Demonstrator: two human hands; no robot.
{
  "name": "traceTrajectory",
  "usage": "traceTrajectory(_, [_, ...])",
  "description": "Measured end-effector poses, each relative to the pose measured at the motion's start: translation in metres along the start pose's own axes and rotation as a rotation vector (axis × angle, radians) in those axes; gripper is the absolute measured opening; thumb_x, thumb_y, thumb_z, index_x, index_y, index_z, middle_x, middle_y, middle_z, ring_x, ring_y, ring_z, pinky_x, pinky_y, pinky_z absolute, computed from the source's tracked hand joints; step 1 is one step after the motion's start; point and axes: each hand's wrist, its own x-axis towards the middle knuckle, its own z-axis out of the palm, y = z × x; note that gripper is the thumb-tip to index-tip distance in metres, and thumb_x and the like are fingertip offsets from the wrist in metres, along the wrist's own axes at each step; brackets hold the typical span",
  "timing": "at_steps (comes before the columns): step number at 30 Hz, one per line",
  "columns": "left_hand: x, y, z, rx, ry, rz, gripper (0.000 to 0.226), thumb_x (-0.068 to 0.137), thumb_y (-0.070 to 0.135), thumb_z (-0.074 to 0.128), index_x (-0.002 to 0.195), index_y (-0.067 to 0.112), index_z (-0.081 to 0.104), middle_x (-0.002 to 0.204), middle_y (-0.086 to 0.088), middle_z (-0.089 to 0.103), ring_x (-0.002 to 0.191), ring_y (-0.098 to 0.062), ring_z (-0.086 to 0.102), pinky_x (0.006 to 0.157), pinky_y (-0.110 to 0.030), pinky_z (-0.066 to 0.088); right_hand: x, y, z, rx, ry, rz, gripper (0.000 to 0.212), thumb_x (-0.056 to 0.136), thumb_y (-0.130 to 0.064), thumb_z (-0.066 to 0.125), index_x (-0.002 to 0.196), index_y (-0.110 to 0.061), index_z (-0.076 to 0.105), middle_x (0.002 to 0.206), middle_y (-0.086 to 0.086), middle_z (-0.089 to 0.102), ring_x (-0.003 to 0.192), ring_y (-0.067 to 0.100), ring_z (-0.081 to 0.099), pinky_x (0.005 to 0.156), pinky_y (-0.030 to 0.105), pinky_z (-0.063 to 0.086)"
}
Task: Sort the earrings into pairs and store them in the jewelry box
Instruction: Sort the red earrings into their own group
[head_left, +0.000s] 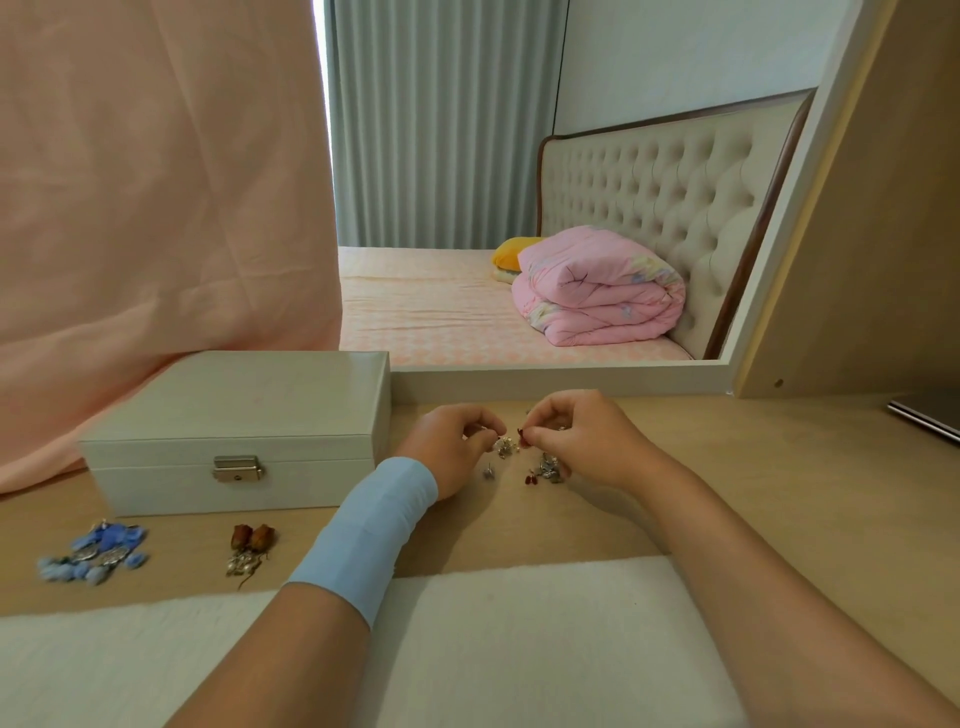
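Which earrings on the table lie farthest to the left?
The blue flower earrings, before the jewelry box; the brown rose earrings lie right of them, the small silver and red earrings farther right.

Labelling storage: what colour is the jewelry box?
White box, silver clasp; head view.

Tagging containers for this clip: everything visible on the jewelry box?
The jewelry box is an off-white rectangular case with a faintly grained skin, lid shut, a silver metal clasp at front centre. It sits flat on the wooden tabletop, with the left hand just beside its right end.
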Motion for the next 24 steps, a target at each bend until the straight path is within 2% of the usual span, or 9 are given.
traceTrajectory(3, [-0.01, 0.004, -0.007, 0.036, -0.011, 0.012, 0.022, 0.099, 0.02, 0.053, 0.105, 0.029, 0.073, 0.091, 0.013, 0.065, 0.074, 0.0, 0.053, 0.072, -0.019, 0.041, -0.001, -0.008, -0.001, -0.022, -0.041, -0.028, 0.007, 0.087, -0.016, 0.073, 0.083, -0.022, 0.074, 0.076, -0.006, 0.072, 0.056, 0.001, 0.057, 0.058, 0.025, 0.048])
traceTrajectory(5, [-0.019, 0.004, -0.01, 0.084, -0.028, 0.004, 0.023, 0.1, 0.019, 0.053, 0.108, 0.031, 0.07, 0.097, 0.011, 0.066, 0.083, -0.005, 0.057, 0.081, -0.022, 0.043, -0.003, -0.012, 0.002, -0.058, -0.086, -0.031, 0.007, 0.087, -0.016, 0.075, 0.088, -0.023, 0.074, 0.077, -0.01, 0.069, 0.059, 0.0, 0.058, 0.059, 0.022, 0.047])
traceTrajectory(7, [-0.029, 0.002, -0.015, 0.138, -0.051, -0.015, 0.021, 0.099, 0.02, 0.052, 0.107, 0.035, 0.065, 0.101, 0.011, 0.067, 0.093, -0.01, 0.061, 0.088, -0.025, 0.046, -0.006, -0.015, 0.005, -0.077, -0.142, -0.023, 0.012, 0.086, -0.014, 0.077, 0.093, -0.023, 0.074, 0.079, -0.008, 0.069, 0.058, 0.0, 0.058, 0.054, 0.02, 0.046])
traceTrajectory(9, [-0.042, 0.001, -0.021, 0.194, -0.068, -0.021, 0.02, 0.098, 0.019, 0.052, 0.1, 0.034, 0.065, 0.101, 0.011, 0.068, 0.094, -0.01, 0.062, 0.091, -0.029, 0.05, -0.01, -0.021, 0.009, -0.06, -0.205, -0.008, 0.018, 0.085, -0.009, 0.077, 0.099, -0.019, 0.075, 0.079, -0.007, 0.07, 0.054, -0.001, 0.058, 0.048, 0.018, 0.044])
traceTrajectory(13, [-0.071, 0.001, -0.038, 0.283, -0.106, 0.025, 0.022, 0.097, 0.018, 0.053, 0.093, 0.032, 0.07, 0.095, 0.014, 0.068, 0.088, -0.005, 0.061, 0.083, -0.02, 0.046, -0.018, -0.039, 0.018, -0.149, -0.311, -0.024, 0.016, 0.087, -0.005, 0.075, 0.102, -0.008, 0.078, 0.086, -0.002, 0.076, 0.053, -0.008, 0.06, 0.05, 0.005, 0.04])
traceTrajectory(17, [-0.094, -0.007, -0.052, 0.358, -0.129, 0.073, 0.017, 0.096, 0.021, 0.058, 0.093, 0.031, 0.072, 0.097, 0.012, 0.063, 0.088, -0.008, 0.058, 0.079, -0.019, 0.043, -0.028, -0.052, 0.033, -0.262, -0.428, -0.047, 0.012, 0.087, -0.014, 0.077, 0.097, -0.02, 0.08, 0.086, -0.01, 0.076, 0.054, -0.01, 0.058, 0.054, 0.007, 0.041])
traceTrajectory(21, [-0.108, -0.021, -0.062, 0.379, -0.121, 0.081, 0.017, 0.095, 0.023, 0.059, 0.096, 0.034, 0.072, 0.095, 0.016, 0.058, 0.086, -0.006, 0.055, 0.077, -0.018, 0.042, -0.035, -0.055, 0.05, -0.297, -0.447, -0.09, 0.009, 0.086, -0.021, 0.078, 0.091, -0.028, 0.079, 0.089, -0.012, 0.074, 0.06, -0.011, 0.057, 0.065, 0.011, 0.044])
traceTrajectory(24, [-0.113, -0.028, -0.069, 0.356, -0.101, 0.053, 0.022, 0.097, 0.023, 0.055, 0.098, 0.039, 0.07, 0.098, 0.018, 0.061, 0.089, -0.004, 0.057, 0.083, -0.021, 0.047, -0.036, -0.055, 0.059, -0.26, -0.423, -0.102, 0.009, 0.088, -0.019, 0.077, 0.095, -0.023, 0.078, 0.085, -0.009, 0.075, 0.061, -0.01, 0.059, 0.063, 0.007, 0.042])
